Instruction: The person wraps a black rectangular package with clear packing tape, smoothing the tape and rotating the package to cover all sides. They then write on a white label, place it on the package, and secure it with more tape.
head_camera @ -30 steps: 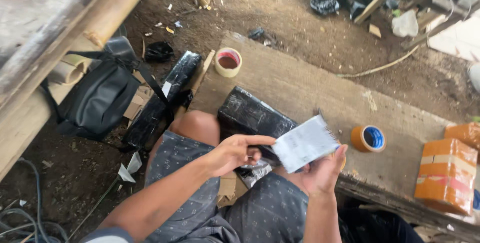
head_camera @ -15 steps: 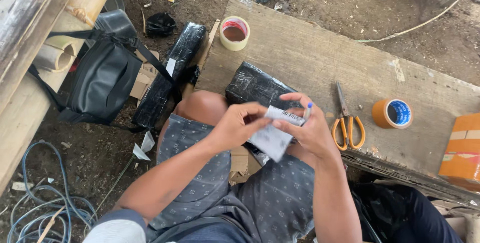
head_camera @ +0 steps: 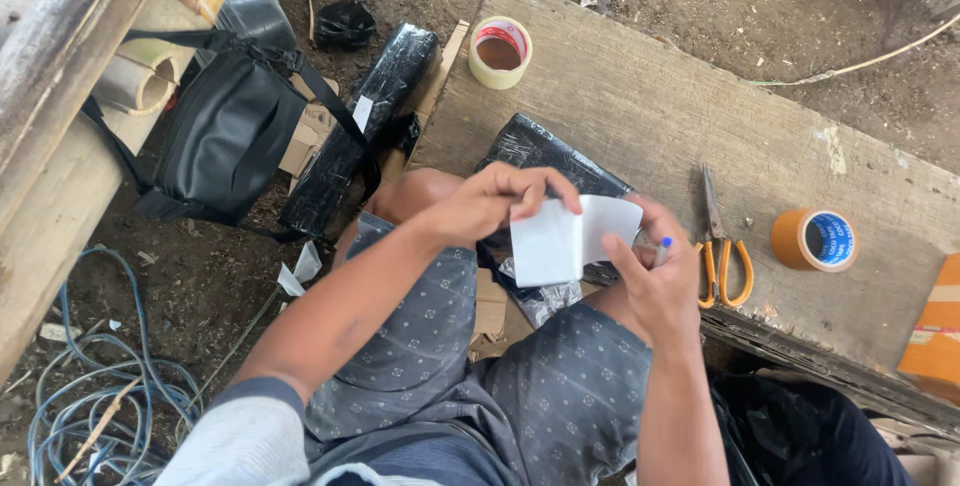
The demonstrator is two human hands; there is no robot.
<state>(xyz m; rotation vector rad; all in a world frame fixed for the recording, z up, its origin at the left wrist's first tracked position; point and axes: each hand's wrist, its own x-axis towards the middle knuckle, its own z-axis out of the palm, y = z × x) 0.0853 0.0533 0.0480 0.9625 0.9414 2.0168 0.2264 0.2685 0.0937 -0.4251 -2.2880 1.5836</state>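
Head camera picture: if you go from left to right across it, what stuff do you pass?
Blue cables → black bag → long black wrapped parcel → clear tape roll → white paper held in both hands → orange-handled scissors → brown tape roll → orange box.

left hand [head_camera: 490,208], right hand [head_camera: 655,281], white paper [head_camera: 565,241]

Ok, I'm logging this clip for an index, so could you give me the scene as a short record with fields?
Setting: dirt ground, wooden board
Left hand: pinches the white paper
Right hand: holds the paper's other side, plus a blue-tipped pen
Under the paper: black wrapped parcel
On the board: scissors, two tape rolls
Left side: black bag
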